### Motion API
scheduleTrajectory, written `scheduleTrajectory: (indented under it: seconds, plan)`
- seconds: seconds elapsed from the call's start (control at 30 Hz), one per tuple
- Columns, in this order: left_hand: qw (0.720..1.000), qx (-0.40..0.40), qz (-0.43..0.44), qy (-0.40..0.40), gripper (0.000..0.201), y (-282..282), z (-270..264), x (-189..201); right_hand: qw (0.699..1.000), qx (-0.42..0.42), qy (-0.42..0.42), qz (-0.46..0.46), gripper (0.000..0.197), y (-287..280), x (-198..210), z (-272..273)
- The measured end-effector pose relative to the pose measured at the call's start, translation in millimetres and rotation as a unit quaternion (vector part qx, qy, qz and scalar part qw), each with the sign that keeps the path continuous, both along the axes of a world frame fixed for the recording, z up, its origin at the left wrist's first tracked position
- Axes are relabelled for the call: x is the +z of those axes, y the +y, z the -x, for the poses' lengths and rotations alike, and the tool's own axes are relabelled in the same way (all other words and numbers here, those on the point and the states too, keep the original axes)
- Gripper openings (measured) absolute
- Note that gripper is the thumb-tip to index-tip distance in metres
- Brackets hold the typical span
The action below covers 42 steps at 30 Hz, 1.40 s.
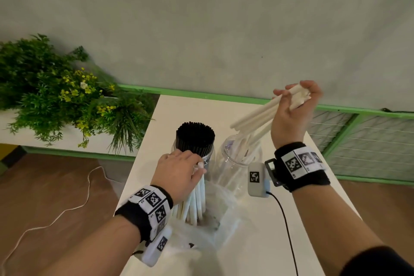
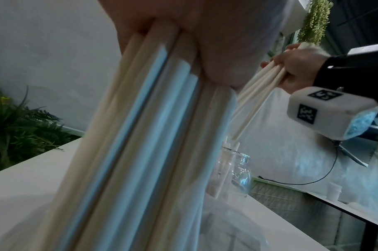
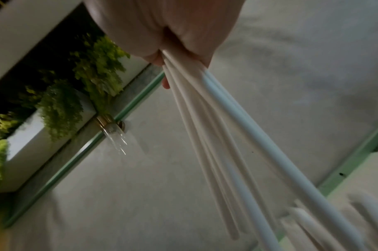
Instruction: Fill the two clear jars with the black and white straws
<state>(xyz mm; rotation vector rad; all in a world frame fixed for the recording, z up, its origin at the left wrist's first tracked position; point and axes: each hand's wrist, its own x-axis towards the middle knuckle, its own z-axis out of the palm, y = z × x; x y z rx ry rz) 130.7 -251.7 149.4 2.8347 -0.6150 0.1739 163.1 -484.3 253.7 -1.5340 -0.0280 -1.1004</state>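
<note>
Two clear jars stand side by side on the white table [image 1: 291, 219]. The left jar [image 1: 209, 160] is packed with black straws [image 1: 195, 135]. The right jar [image 1: 233, 163] holds several white straws. My right hand [image 1: 293, 105] is raised above the right jar and grips a handful of white straws [image 1: 253, 115] that slant down toward its mouth. My left hand [image 1: 179, 171] grips the top of a bundle of white straws [image 1: 197, 201] standing in a clear plastic bag [image 1: 215, 226] at the near edge. In the left wrist view this bundle [image 2: 145, 135] fills the frame.
Green plants [image 1: 56, 96] with yellow flowers sit in a planter to the left of the table. A green rail [image 1: 201, 94] and mesh panel [image 1: 367, 141] run behind. A white cord [image 1: 74, 206] lies on the wooden floor; a black cable [image 1: 286, 219] crosses the table's right side.
</note>
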Motion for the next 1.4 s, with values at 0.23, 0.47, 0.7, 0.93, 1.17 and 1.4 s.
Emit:
scheduleTrajectory:
  seconds: [0.23, 0.47, 0.7, 0.93, 1.17, 1.4]
  plan:
    - [1.000, -0.006, 0.019, 0.014, 0.046, 5.7, 6.5, 1.6, 0.995, 0.002, 0.093, 0.028, 0.039, 3.7, -38.2, -11.8]
    - [1.000, 0.002, 0.021, 0.009, 0.044, 3.8, 7.5, 1.6, 0.974, 0.050, 0.199, 0.097, 0.024, 2.3, -93.1, -13.2]
    - [0.999, 0.017, 0.026, 0.008, 0.045, 4.2, 3.9, 0.8, 0.896, 0.029, 0.278, 0.346, 0.027, -20.2, -142.9, -16.2]
    - [0.999, 0.030, 0.011, 0.007, 0.045, 1.6, 4.6, 0.1, 0.907, 0.028, 0.225, 0.356, 0.043, -55.2, -135.6, -19.8]
    - [0.999, 0.034, 0.010, 0.002, 0.045, 0.9, 2.7, 0.8, 0.909, 0.061, 0.295, 0.288, 0.050, -79.9, -122.0, -28.6]
    - [0.999, 0.035, 0.019, 0.003, 0.044, -0.1, 1.4, 1.2, 0.899, 0.031, 0.267, 0.345, 0.018, -80.9, -116.1, -45.7]
